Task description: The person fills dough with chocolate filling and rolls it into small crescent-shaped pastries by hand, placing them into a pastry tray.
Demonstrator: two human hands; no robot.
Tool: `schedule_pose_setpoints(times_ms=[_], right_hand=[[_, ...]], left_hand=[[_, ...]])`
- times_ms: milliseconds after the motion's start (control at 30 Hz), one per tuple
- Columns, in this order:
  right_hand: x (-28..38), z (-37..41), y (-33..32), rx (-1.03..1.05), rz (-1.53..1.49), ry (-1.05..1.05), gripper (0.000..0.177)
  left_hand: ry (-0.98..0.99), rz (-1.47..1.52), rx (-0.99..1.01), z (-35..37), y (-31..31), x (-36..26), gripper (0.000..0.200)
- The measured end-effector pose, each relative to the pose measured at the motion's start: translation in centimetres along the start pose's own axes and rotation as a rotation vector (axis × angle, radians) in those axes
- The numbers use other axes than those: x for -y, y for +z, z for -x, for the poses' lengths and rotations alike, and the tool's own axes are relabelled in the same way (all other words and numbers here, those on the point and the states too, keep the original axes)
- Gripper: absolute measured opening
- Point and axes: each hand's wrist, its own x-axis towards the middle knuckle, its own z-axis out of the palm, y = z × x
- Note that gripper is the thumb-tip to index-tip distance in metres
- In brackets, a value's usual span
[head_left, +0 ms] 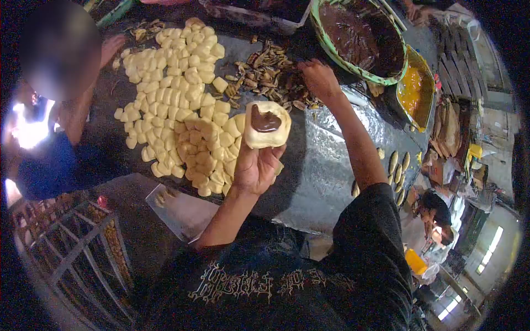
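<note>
A: What's closest in the head view?
B: The person's dark shirt [276, 281], with pale lettering across it. Past it, the left hand [256, 171] is turned up, its fingers supporting a flattened dough piece [267, 138] with brown paste [266, 122] on top.
A: And the right hand [319, 80]?
B: Down at the pile of brown strips [265, 71] on the dark surface [292, 165]; I can't tell how wide it is, or whether it grips any.
A: Where's the rest of the dough?
B: Many pale dough lumps [171, 94] lie packed together, left of the pile. The held piece is above the surface, near their right edge.
A: Anything around the pile?
B: A green-rimmed basin [343, 64] of brown paste is just beyond the right hand, with a yellow-orange mixture [413, 91] in a container beside it. Another person's hand [113, 48] is near the far left lumps
</note>
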Motion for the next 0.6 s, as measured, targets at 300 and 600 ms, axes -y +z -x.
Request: schedule_pose_setpoints(times_ms=[300,600], right_hand=[[-1.0,-0.5,1.1,-0.031,0.051,-0.127,0.029],[0.3,-0.1,-3.3,0.005,-0.238,-0.075,0.019]], left_hand=[[0.117,-0.099,0.164,0.8,1.8,1.8,0.090],[0.194,0.015,0.383,5.2,4.1,4.6,0.076]])
